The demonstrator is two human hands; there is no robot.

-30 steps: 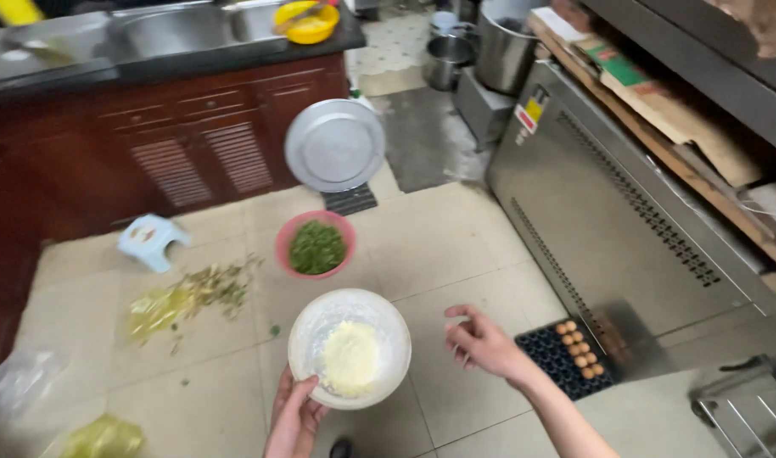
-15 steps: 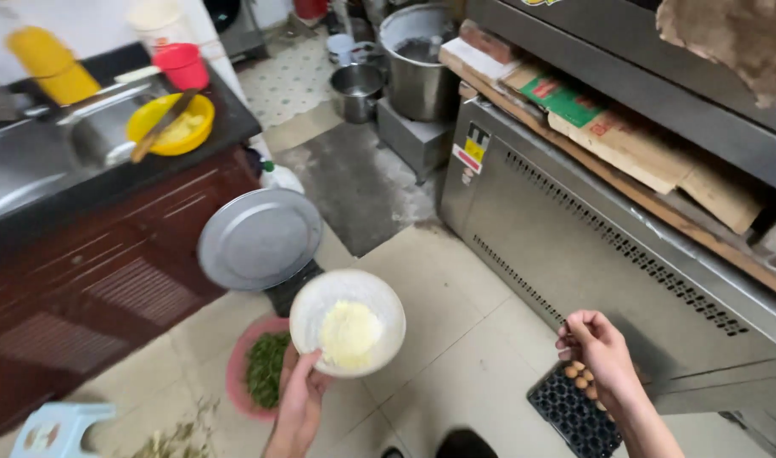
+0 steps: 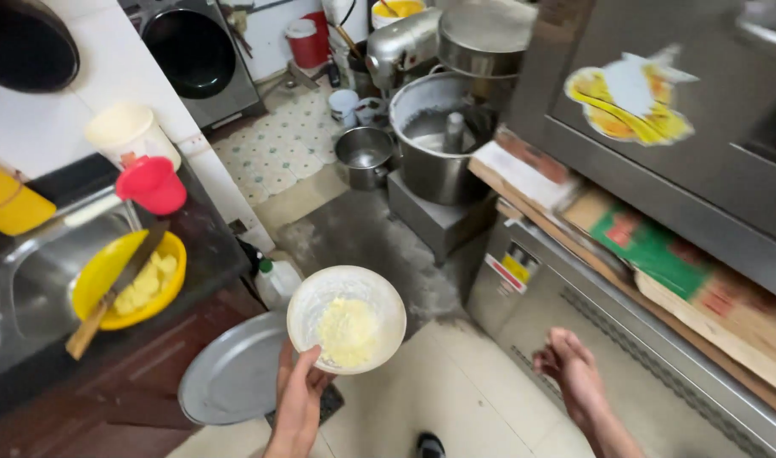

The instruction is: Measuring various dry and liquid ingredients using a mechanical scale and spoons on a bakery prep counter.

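Head view, items held: your left hand (image 3: 296, 405) cups a white bowl (image 3: 346, 318) from beneath, thumb pinching the near rim, kept level so the pale yellow mash stays in. Your right hand (image 3: 572, 377) hangs free, fingers loosely curled, holding nothing. Around: grey tray (image 3: 231, 373) leaning below the bowl; yellow bowl (image 3: 125, 280) with knife at the sink; red cup (image 3: 153, 183) on the tabletop. Ahead, mixer tub (image 3: 434, 144) and small pot (image 3: 364, 155) crowd the floor.

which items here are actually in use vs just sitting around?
In use: white bowl of pale yellow food, held by left hand; right hand empty.

Lying about: yellow bowl with knife, grey tray, red cup, steel pots.
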